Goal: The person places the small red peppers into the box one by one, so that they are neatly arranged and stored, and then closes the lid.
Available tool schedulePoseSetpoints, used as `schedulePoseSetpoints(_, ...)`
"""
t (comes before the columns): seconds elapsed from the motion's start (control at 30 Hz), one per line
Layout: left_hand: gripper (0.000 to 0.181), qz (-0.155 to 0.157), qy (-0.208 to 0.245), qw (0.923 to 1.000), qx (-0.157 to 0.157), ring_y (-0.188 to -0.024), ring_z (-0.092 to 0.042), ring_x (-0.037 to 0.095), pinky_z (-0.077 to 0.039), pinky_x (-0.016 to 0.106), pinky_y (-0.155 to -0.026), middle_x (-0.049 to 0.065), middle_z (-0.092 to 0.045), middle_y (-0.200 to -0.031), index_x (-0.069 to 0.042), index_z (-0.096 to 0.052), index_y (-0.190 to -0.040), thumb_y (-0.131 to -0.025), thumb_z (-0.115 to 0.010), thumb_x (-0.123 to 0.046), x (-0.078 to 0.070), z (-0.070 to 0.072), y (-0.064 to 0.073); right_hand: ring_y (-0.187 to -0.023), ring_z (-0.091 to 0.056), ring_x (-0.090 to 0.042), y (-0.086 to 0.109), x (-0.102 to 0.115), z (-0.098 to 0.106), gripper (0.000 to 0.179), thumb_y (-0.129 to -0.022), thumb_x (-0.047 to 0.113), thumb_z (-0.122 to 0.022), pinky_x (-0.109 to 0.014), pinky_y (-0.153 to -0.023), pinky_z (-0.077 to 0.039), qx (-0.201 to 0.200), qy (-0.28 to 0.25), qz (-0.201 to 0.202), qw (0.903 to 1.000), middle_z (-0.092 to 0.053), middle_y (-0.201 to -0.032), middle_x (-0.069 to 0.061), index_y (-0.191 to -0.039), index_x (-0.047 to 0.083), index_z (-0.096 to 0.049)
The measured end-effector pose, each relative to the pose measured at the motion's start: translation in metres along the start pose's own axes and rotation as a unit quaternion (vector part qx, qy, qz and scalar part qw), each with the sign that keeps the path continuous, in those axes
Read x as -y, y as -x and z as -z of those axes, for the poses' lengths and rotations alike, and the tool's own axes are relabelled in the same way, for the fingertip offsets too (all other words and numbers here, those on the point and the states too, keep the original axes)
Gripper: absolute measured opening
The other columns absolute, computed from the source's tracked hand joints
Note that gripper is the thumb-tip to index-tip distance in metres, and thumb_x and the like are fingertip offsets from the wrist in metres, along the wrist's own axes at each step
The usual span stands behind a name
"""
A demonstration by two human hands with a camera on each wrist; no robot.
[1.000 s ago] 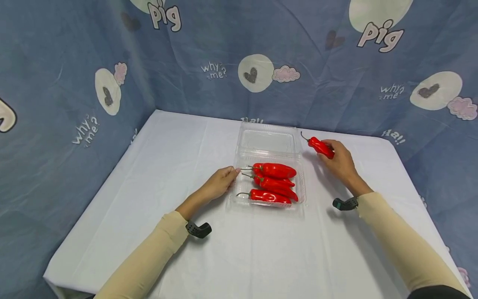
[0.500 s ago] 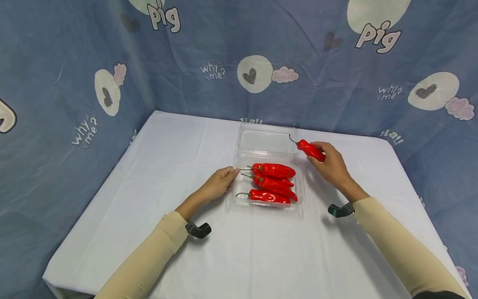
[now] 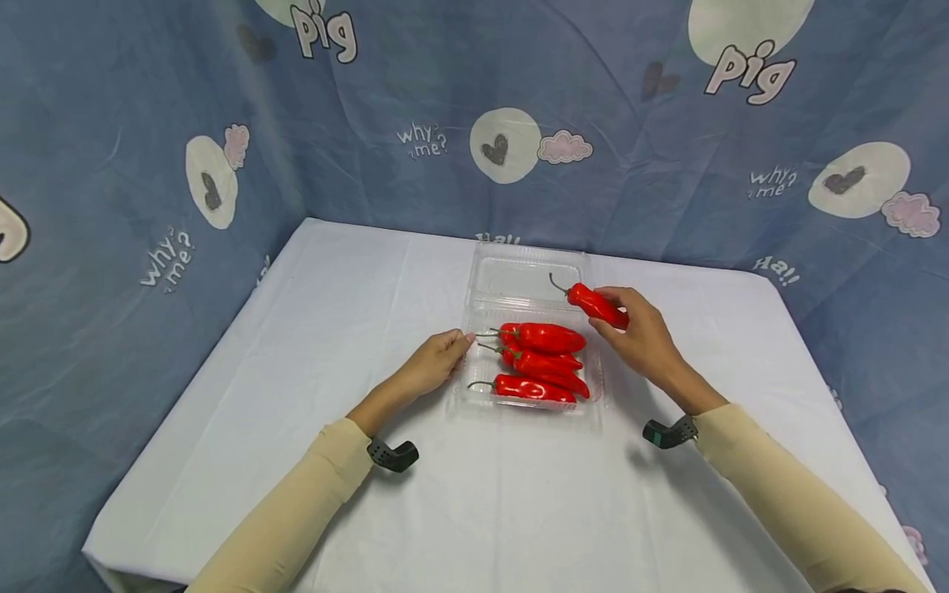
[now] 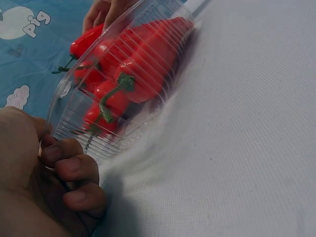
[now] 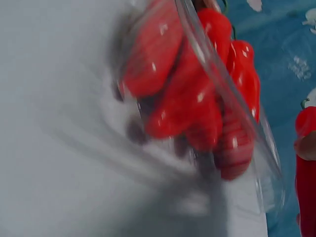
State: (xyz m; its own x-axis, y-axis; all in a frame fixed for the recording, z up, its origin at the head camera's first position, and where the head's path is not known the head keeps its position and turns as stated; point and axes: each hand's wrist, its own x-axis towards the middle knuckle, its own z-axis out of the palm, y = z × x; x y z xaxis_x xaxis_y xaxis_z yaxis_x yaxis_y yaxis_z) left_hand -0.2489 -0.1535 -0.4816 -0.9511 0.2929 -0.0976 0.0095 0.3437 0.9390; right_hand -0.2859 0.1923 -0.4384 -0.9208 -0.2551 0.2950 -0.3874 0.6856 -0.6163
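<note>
A clear plastic clamshell container (image 3: 528,280) lies with its lid folded back, and several red chili peppers (image 3: 535,389) with green stems lie in its base. My left hand (image 3: 433,362) pinches the left rim of the base between thumb and fingers; the left wrist view shows the curled fingers (image 4: 76,168) at the ribbed wall. My right hand (image 3: 638,333) grips another red chili pepper (image 3: 596,305) by its blunt end, stem pointing up and left, above the container's hinge area. In the right wrist view that held pepper (image 5: 306,187) is cut off at the edge.
A white cloth covers the table (image 3: 460,502). Behind and to the left hangs a blue printed curtain (image 3: 400,74), right at the table's back edge. Each wrist wears a black camera mount (image 3: 393,455).
My right hand has moved left with the chili pepper, from beside the container to over its right part. The left hand has stayed at the rim.
</note>
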Motion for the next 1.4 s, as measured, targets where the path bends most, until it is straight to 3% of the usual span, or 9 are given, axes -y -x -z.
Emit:
schedulePoseSetpoints(0.23,0.040,-0.004,-0.003,1.0000,0.001,-0.056,-0.037,0.012,-0.031,0.025,-0.051,-0.002,-0.042,-0.064,-0.011,-0.045,-0.076,-0.109,-0.046,-0.034,0.001,0.000,-0.001,-0.111,-0.058,-0.029,0.009,0.015,-0.004,0.056,-0.089,0.010,-0.078,-0.051,-0.088,-0.056,0.019,-0.006,0.014,0.9997,-0.059,-0.127,-0.011,-0.139,0.013,-0.054)
schedulePoseSetpoints(0.67,0.041,-0.002,-0.010,0.9999,-0.001,-0.056,-0.038,0.013,-0.032,0.024,-0.052,-0.002,-0.043,-0.064,-0.011,-0.046,-0.076,-0.109,-0.045,-0.034,0.004,-0.001,-0.002,-0.113,-0.058,-0.022,0.021,0.031,-0.012,0.057,-0.088,0.014,-0.079,-0.044,-0.089,-0.057,0.047,-0.041,0.004,0.9980,-0.058,-0.130,-0.004,-0.139,0.018,-0.054)
schedulePoseSetpoints(1.23,0.041,0.003,-0.005,1.0000,-0.002,-0.057,-0.037,0.013,-0.031,0.025,-0.052,-0.002,-0.043,-0.065,-0.011,-0.046,-0.077,-0.109,-0.045,-0.037,0.001,0.000,-0.001,-0.113,-0.058,-0.017,0.049,0.055,-0.025,0.056,-0.089,0.016,-0.080,-0.040,-0.089,-0.056,0.097,-0.054,0.040,0.9930,-0.058,-0.129,0.002,-0.138,0.022,-0.054)
schedulePoseSetpoints(1.4,0.041,0.004,-0.001,1.0000,-0.002,-0.057,-0.037,0.013,-0.031,0.024,-0.052,-0.002,-0.043,-0.065,-0.012,-0.045,-0.077,-0.109,-0.045,-0.037,0.001,0.000,-0.001,-0.121,-0.055,-0.018,0.057,0.061,-0.031,0.057,-0.087,0.016,-0.081,-0.042,-0.097,-0.053,0.102,-0.043,0.076,0.9910,-0.058,-0.133,0.003,-0.138,0.019,-0.055)
